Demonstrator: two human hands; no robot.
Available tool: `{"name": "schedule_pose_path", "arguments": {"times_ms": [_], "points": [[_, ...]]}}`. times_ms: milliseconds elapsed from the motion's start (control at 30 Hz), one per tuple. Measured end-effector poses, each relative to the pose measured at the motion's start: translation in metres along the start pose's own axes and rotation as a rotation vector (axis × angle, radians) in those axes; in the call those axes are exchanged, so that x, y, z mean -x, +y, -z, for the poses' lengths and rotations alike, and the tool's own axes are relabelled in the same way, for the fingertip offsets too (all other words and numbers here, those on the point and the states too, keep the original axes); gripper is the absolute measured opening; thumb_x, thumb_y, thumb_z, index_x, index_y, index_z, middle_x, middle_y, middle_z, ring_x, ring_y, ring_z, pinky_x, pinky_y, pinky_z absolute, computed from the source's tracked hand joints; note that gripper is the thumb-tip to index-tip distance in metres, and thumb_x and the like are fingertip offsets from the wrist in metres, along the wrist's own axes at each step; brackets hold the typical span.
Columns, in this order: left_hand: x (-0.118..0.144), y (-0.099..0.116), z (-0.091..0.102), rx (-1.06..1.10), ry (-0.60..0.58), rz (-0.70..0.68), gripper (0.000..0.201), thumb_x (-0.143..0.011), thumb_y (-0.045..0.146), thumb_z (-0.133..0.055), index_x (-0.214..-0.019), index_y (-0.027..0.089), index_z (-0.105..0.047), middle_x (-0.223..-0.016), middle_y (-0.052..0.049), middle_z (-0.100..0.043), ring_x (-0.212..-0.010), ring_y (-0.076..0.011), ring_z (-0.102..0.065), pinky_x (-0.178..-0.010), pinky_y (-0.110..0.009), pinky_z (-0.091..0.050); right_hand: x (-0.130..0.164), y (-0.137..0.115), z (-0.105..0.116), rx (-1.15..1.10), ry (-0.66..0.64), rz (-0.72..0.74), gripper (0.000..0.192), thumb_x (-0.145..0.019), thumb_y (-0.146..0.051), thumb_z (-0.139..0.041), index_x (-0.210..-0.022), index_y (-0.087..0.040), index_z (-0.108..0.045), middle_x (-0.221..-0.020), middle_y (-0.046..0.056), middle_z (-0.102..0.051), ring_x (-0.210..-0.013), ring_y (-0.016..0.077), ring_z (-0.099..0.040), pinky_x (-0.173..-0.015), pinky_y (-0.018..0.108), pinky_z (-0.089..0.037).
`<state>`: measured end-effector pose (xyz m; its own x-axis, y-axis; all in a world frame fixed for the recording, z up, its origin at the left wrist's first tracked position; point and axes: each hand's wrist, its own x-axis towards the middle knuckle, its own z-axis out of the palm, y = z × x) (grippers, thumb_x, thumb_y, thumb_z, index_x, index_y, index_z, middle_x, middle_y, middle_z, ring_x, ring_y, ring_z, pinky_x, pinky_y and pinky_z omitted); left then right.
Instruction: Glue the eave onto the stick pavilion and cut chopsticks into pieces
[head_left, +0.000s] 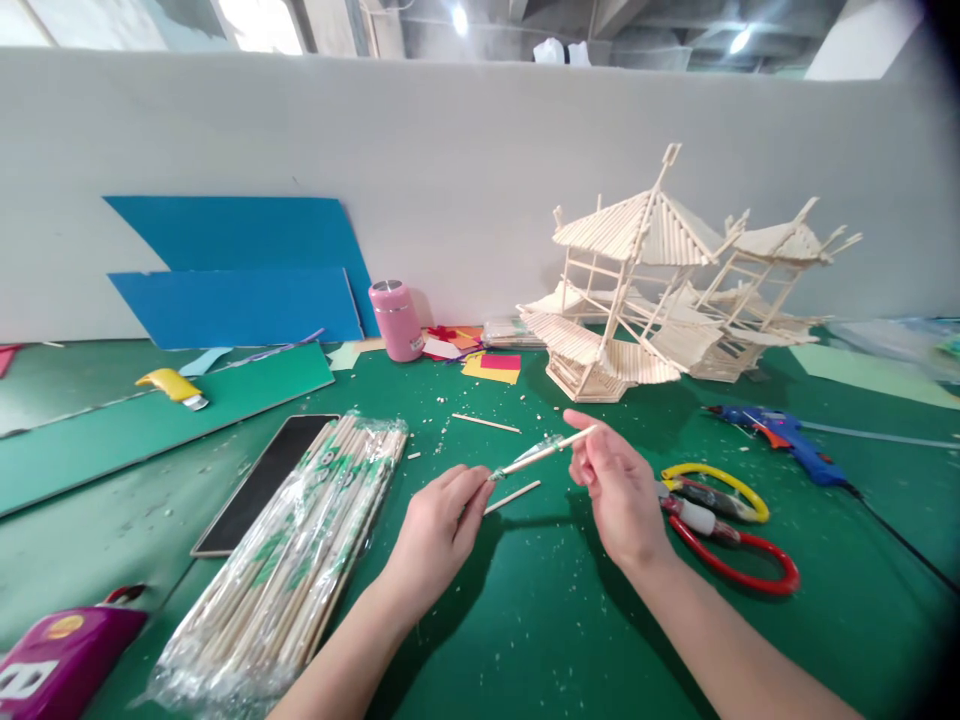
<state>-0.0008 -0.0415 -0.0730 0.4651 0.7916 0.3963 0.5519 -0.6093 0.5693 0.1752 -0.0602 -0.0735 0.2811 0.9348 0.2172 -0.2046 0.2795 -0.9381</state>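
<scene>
Between my hands is a thin wooden stick (534,457), slanting up to the right, with a bit of clear wrapper printed green (546,444) along it. My left hand (448,515) pinches its lower left end. The fingertips of my right hand (619,487) close on its upper right end, with the index finger raised. Below it a short stick piece (517,494) lies on the table, partly behind my left fingers. Another stick piece (486,423) lies farther back. To the left is a clear pack of wooden sticks (285,560), overlapping a dark flat tablet-like slab (251,490).
Stick-built pavilion models (637,300) stand at the back right. Near my right hand lie red-and-yellow-handled pliers (720,530) and a blue glue gun (787,440) with a cord. A pink flask (396,322), yellow cutter (172,385) and purple container (71,655) are leftward.
</scene>
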Motion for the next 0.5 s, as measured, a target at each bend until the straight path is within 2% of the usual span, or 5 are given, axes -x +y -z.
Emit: {"name": "schedule_pose_path", "arguments": {"times_ms": [133, 233, 400, 500], "points": [[0.002, -0.001, 0.001, -0.023, -0.038, -0.012, 0.018, -0.087, 0.021, -0.037, -0.079, 0.017, -0.053, -0.063, 0.000, -0.046, -0.056, -0.0111, -0.043, -0.053, -0.022, -0.034, -0.006, 0.001, 0.005, -0.001, 0.031, 0.024, 0.022, -0.080, -0.034, -0.054, -0.083, -0.018, -0.068, -0.054, -0.004, -0.040, -0.052, 0.0082, -0.034, -0.049, 0.024, -0.026], [0.001, -0.001, 0.002, -0.039, -0.032, -0.012, 0.018, -0.086, 0.022, -0.038, -0.078, 0.017, -0.053, -0.063, 0.000, -0.047, -0.057, -0.0113, -0.043, -0.054, -0.022, -0.035, -0.014, -0.006, 0.009, -0.104, 0.173, 0.068, 0.019, -0.077, -0.031, -0.056, -0.079, -0.016, -0.069, -0.053, -0.005, -0.042, -0.049, 0.0064, -0.032, -0.046, 0.023, -0.025], [-0.002, -0.008, 0.004, 0.030, 0.040, 0.029, 0.018, -0.085, 0.023, -0.040, -0.076, 0.017, -0.055, -0.065, 0.000, -0.050, -0.060, -0.0114, -0.047, -0.057, -0.022, -0.037, -0.035, -0.041, 0.031, -0.301, 0.466, 0.253, 0.016, -0.073, -0.017, -0.054, -0.062, -0.012, -0.065, -0.044, -0.006, -0.042, -0.040, 0.0046, -0.031, -0.040, 0.022, -0.024], [-0.001, -0.014, 0.004, 0.066, 0.159, 0.106, 0.017, -0.085, 0.024, -0.041, -0.079, 0.017, -0.055, -0.066, 0.000, -0.053, -0.061, -0.0115, -0.049, -0.058, -0.022, -0.039, -0.040, -0.071, 0.052, -0.358, 0.577, 0.371, 0.030, -0.077, -0.012, -0.041, -0.053, -0.016, -0.059, -0.043, -0.007, -0.040, -0.037, 0.0036, -0.031, -0.038, 0.022, -0.021]]}}
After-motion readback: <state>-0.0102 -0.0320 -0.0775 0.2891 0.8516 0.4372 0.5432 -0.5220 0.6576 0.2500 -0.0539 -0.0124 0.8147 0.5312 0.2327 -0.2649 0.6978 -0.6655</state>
